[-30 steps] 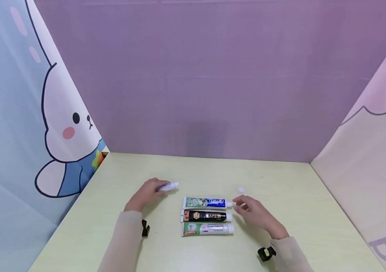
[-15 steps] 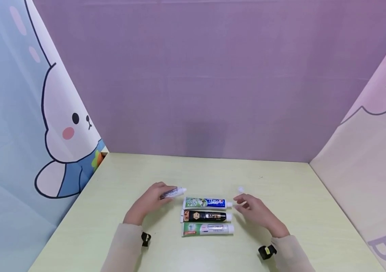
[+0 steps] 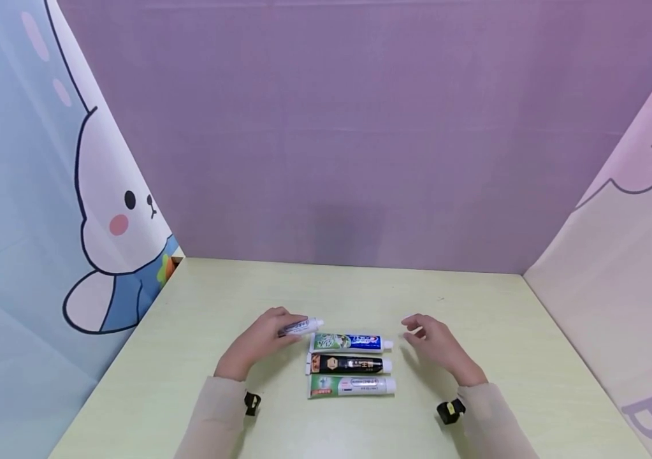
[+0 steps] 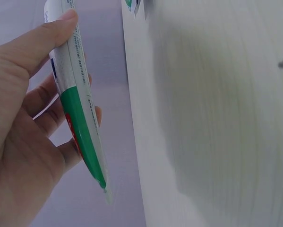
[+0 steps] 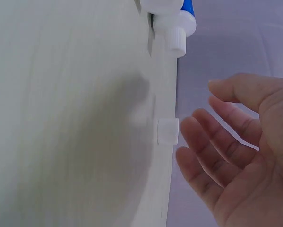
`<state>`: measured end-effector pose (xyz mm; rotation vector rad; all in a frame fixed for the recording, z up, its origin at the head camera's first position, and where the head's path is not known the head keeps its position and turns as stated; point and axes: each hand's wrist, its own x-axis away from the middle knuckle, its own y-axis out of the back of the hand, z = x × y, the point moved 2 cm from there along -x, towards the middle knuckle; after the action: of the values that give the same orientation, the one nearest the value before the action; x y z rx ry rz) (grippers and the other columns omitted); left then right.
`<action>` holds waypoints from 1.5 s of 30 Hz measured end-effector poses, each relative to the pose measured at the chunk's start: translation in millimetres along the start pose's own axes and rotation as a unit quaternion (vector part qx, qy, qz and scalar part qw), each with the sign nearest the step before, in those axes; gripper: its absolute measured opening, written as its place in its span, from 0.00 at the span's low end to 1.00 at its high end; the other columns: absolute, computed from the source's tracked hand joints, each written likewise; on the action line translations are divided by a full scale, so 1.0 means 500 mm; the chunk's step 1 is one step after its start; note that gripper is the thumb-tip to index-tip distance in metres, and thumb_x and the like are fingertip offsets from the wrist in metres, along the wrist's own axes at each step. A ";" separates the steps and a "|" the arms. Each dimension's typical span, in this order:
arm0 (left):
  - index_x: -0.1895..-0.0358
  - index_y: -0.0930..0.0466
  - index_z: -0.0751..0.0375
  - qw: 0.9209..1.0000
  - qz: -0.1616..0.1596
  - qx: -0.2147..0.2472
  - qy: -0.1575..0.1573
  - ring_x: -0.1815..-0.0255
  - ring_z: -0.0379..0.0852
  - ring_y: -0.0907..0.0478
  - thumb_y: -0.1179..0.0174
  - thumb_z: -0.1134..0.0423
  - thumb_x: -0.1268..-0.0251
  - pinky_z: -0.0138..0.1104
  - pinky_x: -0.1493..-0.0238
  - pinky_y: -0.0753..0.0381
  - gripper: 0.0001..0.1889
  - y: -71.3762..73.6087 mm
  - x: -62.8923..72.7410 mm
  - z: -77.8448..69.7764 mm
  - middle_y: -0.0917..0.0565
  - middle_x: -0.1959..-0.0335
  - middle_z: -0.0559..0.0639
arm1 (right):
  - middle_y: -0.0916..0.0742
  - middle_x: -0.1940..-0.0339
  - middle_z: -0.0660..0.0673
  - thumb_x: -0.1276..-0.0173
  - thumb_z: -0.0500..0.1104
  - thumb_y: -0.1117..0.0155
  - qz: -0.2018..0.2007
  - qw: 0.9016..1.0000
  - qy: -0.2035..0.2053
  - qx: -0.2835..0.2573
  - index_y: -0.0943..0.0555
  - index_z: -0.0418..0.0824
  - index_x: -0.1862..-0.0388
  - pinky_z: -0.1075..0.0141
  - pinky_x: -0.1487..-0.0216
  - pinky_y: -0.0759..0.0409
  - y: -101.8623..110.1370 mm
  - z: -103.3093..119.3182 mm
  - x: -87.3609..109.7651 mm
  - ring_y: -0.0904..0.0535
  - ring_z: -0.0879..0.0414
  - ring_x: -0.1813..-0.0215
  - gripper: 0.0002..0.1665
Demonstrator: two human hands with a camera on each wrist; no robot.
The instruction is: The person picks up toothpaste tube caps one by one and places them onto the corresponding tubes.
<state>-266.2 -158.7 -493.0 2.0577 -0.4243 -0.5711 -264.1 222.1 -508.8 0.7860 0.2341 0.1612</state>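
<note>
My left hand (image 3: 259, 341) holds a white toothpaste tube (image 3: 301, 327) above the table, thumb on one side and fingers on the other. Its flat tail is green with a red mark (image 4: 80, 127), and a narrow white tip points right. My right hand (image 3: 440, 347) holds nothing; its fingers are loosely bent. Close by its fingertips in the right wrist view, a loose white cap (image 5: 168, 131) stands on the table. In the head view the right hand mostly hides that cap.
Between the hands, three toothpaste tubes lie stacked in a column: a green-and-blue one (image 3: 345, 343), a black one (image 3: 345, 364) and a green-and-white one (image 3: 351, 386). Their caps point right. A purple cloth (image 3: 348, 140) rises behind the pale table (image 3: 280, 421).
My left hand has brought the held tube rightward and slightly nearer, beside the far end of the row. My right hand has shifted a little away from me, toward the loose cap.
</note>
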 end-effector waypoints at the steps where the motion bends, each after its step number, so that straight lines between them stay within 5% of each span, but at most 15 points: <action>1: 0.37 0.18 0.55 1.000 0.000 -0.001 0.000 0.58 0.42 0.28 0.33 0.59 0.34 0.40 0.54 0.22 0.22 -0.001 -0.001 -0.001 0.21 0.55 0.46 | 0.15 0.53 0.38 0.30 0.35 0.35 -0.004 1.000 0.001 0.001 0.19 0.33 0.44 0.57 0.55 0.18 0.002 -0.004 -0.005 0.18 0.48 0.56 0.16; 15: 0.37 0.19 0.56 1.000 0.015 -0.002 0.002 0.58 0.42 0.28 0.33 0.58 0.33 0.40 0.53 0.22 0.22 -0.013 -0.013 -0.012 0.21 0.55 0.45 | 0.20 0.44 0.34 0.32 0.38 0.33 -0.001 0.999 -0.038 0.012 0.23 0.31 0.38 0.47 0.47 0.21 0.005 -0.056 -0.062 0.23 0.38 0.44 0.25; 31: 0.37 0.19 0.56 1.000 0.022 -0.004 -0.015 0.57 0.41 0.27 0.33 0.58 0.34 0.39 0.53 0.22 0.22 -0.027 -0.020 -0.013 0.20 0.55 0.46 | 0.15 0.57 0.39 0.36 0.31 0.31 0.011 0.998 -0.060 0.018 0.20 0.29 0.45 0.55 0.54 0.17 -0.023 -0.088 -0.088 0.18 0.45 0.54 0.20; 45: 0.37 0.19 0.54 1.000 0.026 0.015 -0.003 0.59 0.41 0.28 0.32 0.58 0.34 0.37 0.56 0.22 0.22 -0.031 -0.026 -0.020 0.20 0.56 0.44 | 0.15 0.57 0.41 0.35 0.32 0.31 0.019 0.997 -0.070 0.012 0.19 0.31 0.45 0.54 0.53 0.17 -0.018 -0.070 -0.073 0.18 0.46 0.53 0.19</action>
<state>-270.1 -137.4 -498.7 2.0679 -0.4924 -0.5431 -307.9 231.4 -533.5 0.8223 0.0882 0.1394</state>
